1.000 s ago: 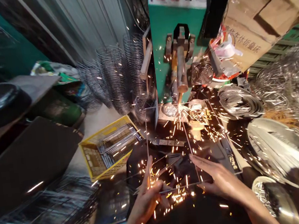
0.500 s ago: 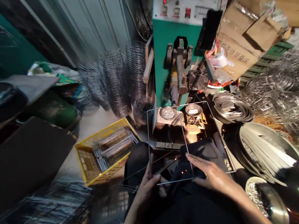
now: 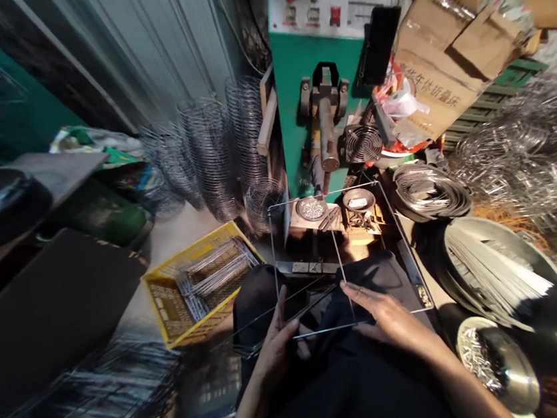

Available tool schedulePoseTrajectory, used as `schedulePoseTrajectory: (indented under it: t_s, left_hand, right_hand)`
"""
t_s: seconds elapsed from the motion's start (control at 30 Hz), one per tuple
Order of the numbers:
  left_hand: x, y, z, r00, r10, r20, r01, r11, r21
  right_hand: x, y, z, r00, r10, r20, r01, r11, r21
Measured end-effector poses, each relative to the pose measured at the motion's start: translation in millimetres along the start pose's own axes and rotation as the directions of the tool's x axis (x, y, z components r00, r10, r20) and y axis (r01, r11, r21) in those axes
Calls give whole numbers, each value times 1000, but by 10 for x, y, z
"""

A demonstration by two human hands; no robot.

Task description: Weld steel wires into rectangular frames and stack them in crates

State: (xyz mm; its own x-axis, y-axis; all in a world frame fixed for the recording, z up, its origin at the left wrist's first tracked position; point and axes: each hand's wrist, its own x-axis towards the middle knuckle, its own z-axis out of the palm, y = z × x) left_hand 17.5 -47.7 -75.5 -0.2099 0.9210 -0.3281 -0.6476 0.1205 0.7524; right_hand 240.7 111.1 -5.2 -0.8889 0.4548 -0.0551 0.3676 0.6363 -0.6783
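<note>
Over my lap I hold a rectangular wire frame [image 3: 339, 249] of thin metal rods, with a cross rod down its middle. My left hand [image 3: 278, 343] is closed round the frame's near left corner. My right hand [image 3: 383, 311] grips the middle rod and near edge between thumb and fingers. The far edge of the frame reaches the spot welding machine [image 3: 321, 103], just below its electrode arm [image 3: 328, 136]. Behind that edge sit a dish of small metal pieces [image 3: 311, 209] and a second small dish [image 3: 358, 200].
A yellow crate [image 3: 200, 335] with wire pieces stands at left. Behind it rise stacks of wire rings [image 3: 209, 156]. To the right are coiled metal strips [image 3: 430, 192], a basin of flat strips [image 3: 497, 271] and a bowl of small metal parts [image 3: 497, 365]. Bundled wirework [image 3: 518, 155] lies beyond.
The view has shifted slightly. The sparks near my lap are gone, and the frame's right side sits a little higher. Both hands keep their hold on the frame.
</note>
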Motion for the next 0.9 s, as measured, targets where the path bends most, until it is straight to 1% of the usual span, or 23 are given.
schedulePoseTrajectory:
  t_s: [0.13, 0.2, 0.27, 0.37, 0.43, 0.5, 0.6, 0.73, 0.8, 0.9]
  left_hand:
    - [-224, 236, 128, 999, 17, -41, -13, 996, 93]
    - [-260, 277, 152, 998, 21, -57, -13, 992, 124]
    - [-201, 211, 132, 997, 10, -74, -2, 993, 115]
    - [-8, -2, 44, 996, 2, -93, 4, 997, 72]
    - [99, -114, -9, 996, 7, -86, -3, 999, 48]
    - [129, -133, -17, 997, 8, -76, -5, 1000, 30]
    - [2, 37, 73, 997, 23, -74, -19, 999, 47]
    - [-291, 344, 228, 990, 42, -136, -22, 989, 148]
    - [-362, 371, 233, 983, 47, -177, -20, 988, 154]
    - [-343, 243, 147, 986, 46, -160, -26, 992, 120]
  right_hand:
    - [-19, -55, -72, 1000, 19, 14, -20, 997, 78]
    - [-21, -25, -61, 1000, 22, 9, -23, 995, 97]
    - [-11, 33, -4, 1000, 21, -2, -20, 997, 78]
    - [13, 102, 107, 1000, 15, 2, -15, 1000, 18]
    - [25, 94, 141, 1000, 9, 1, -9, 1000, -10]
    - [30, 33, 122, 1000, 8, -12, -8, 1000, -18]
    - [25, -109, 15, 1000, -2, -3, 2, 999, 39]
    - [-15, -209, -105, 1000, 12, 5, -13, 964, 265]
    - [-36, -177, -85, 1000, 16, -2, -15, 956, 292]
    - [-60, -75, 24, 1000, -5, 1, 4, 984, 180]
